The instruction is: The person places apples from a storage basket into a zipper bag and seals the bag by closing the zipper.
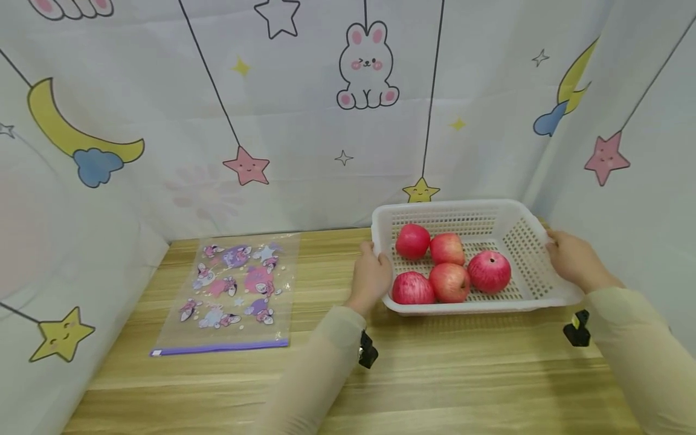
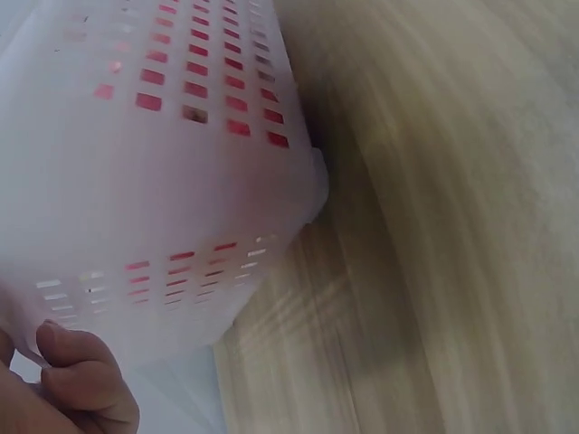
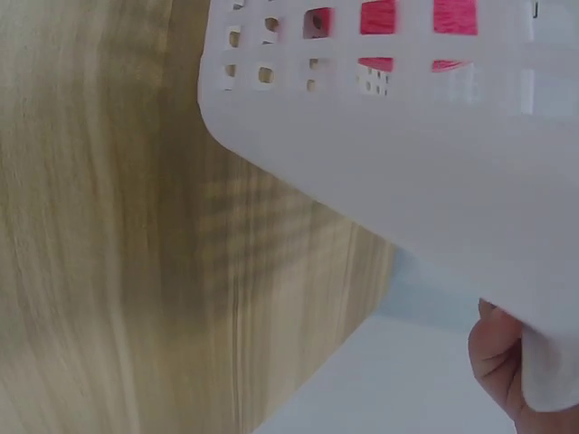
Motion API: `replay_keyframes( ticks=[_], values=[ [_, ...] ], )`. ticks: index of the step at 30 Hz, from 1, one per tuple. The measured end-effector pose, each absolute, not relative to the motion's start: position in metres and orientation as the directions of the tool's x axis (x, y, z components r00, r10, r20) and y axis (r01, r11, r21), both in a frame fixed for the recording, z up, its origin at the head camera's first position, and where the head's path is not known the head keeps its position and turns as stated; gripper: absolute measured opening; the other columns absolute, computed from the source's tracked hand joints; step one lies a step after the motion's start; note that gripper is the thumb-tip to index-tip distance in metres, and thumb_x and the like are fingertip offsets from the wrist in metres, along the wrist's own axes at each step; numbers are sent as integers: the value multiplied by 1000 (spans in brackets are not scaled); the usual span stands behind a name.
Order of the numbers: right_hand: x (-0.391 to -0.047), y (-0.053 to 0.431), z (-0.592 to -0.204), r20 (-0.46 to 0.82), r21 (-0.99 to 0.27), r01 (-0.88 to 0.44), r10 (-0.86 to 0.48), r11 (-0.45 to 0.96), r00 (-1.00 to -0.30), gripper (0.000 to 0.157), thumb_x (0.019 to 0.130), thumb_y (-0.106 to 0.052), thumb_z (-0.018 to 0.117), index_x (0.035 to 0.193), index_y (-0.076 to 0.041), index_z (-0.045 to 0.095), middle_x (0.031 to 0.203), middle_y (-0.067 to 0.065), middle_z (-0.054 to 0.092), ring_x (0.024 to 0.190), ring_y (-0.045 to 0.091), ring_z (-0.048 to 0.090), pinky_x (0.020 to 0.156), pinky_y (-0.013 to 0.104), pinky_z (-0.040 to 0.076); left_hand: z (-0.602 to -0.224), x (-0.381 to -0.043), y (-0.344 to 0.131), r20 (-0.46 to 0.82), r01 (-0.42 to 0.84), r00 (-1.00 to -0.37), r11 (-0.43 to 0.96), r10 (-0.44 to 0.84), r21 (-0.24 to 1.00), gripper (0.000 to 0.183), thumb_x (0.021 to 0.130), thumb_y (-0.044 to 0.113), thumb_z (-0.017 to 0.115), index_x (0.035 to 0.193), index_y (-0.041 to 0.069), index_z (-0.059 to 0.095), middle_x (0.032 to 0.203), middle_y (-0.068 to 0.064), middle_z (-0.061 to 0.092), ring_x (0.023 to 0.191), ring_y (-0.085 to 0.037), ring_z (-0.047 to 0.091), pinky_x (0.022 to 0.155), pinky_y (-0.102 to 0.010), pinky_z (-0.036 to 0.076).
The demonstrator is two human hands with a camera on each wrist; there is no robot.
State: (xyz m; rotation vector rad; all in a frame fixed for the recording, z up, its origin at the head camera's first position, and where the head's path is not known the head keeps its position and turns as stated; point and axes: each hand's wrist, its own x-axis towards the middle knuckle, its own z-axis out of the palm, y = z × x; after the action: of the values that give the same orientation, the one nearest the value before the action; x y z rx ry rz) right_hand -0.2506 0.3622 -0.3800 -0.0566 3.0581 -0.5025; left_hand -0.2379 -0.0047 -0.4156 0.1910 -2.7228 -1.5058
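A white plastic basket (image 1: 511,211) with slotted walls is at the back right of the table, holding several red apples (image 1: 449,283). My left hand (image 1: 371,277) grips its left end, fingers curled over the rim. At the opposite end, my right hand (image 1: 577,260) holds the rim in the same way. In the left wrist view the curled fingers (image 2: 86,375) pinch the basket's edge, and red apples show through the slots. The right wrist view has the basket's pale wall (image 3: 389,172) close over the wood, with the right fingers (image 3: 496,348) under the rim.
A clear zip bag (image 1: 234,290) printed with purple and pink cartoons lies flat on the left of the wooden table (image 1: 462,374), its purple slider strip (image 1: 223,348) toward the front. Behind and at both sides hangs a white patterned curtain (image 1: 304,109).
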Motion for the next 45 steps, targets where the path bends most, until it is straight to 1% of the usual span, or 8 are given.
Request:
replay_keyframes(
  ticks=[4, 13, 17, 24, 32, 34, 37, 45],
  values=[
    [-250, 364, -385, 18, -329, -49, -46, 943, -999, 46, 101, -12, 32, 134, 20, 31, 129, 45, 37, 116, 61, 37, 96, 67, 33, -415, -237, -3, -26, -94, -991, 548, -131, 831, 44, 100, 27, 37, 137, 5, 34, 102, -20, 65, 85, -27, 67, 61, -33, 56],
    [-249, 371, -393, 116, -341, -98, -61, 935, -991, 45, 102, -17, 34, 130, 17, 40, 124, 44, 41, 112, 61, 40, 91, 67, 36, -414, -237, -4, -4, -88, -990, 595, -141, 799, 43, 99, 27, 39, 136, 5, 38, 101, -20, 66, 84, -27, 66, 63, -34, 55],
    [-249, 374, -397, 144, -360, -102, -52, 927, -988, 45, 102, -20, 36, 129, 16, 43, 123, 43, 43, 112, 61, 41, 91, 68, 36, -413, -237, -7, -1, -81, -992, 628, -127, 774, 45, 98, 28, 41, 136, 5, 40, 106, -21, 66, 87, -27, 66, 64, -34, 54],
    [-249, 381, -399, 145, -395, -95, -40, 914, -989, 48, 102, -27, 38, 130, 12, 46, 123, 41, 45, 110, 59, 45, 85, 66, 39, -411, -240, -13, 22, -34, -997, 657, -78, 753, 45, 96, 25, 46, 135, 2, 44, 121, -21, 62, 102, -30, 65, 75, -38, 56],
    [-249, 383, -400, 130, -406, -81, -30, 910, -991, 49, 102, -30, 37, 130, 9, 46, 125, 40, 44, 111, 57, 46, 86, 65, 40, -411, -241, -21, 97, 63, -995, 686, -12, 725, 44, 93, 24, 50, 129, -1, 51, 104, -21, 68, 79, -25, 69, 55, -25, 53],
    [-249, 383, -400, 113, -416, -67, -21, 907, -993, 51, 102, -32, 35, 132, 8, 44, 126, 39, 43, 111, 57, 46, 85, 64, 41, -412, -242, -21, 114, 79, -993, 699, -3, 711, 44, 93, 24, 50, 129, -2, 52, 104, -21, 68, 77, -24, 69, 53, -24, 52],
    [-248, 383, -401, 103, -432, -47, -2, 901, -995, 54, 102, -35, 34, 134, 7, 43, 128, 39, 42, 112, 57, 45, 85, 64, 41, -413, -243, -20, 122, 83, -992, 711, -4, 698, 45, 94, 24, 50, 130, -2, 52, 106, -21, 68, 76, -23, 69, 54, -25, 52],
    [-247, 378, -406, 199, -447, -51, 44, 893, -979, 48, 101, -31, 39, 127, 8, 52, 121, 38, 49, 111, 56, 47, 87, 64, 40, -415, -241, -20, 132, 80, -991, 723, -15, 686, 46, 94, 25, 50, 131, -2, 52, 115, -21, 66, 85, -28, 70, 63, -33, 57]
  ],
)
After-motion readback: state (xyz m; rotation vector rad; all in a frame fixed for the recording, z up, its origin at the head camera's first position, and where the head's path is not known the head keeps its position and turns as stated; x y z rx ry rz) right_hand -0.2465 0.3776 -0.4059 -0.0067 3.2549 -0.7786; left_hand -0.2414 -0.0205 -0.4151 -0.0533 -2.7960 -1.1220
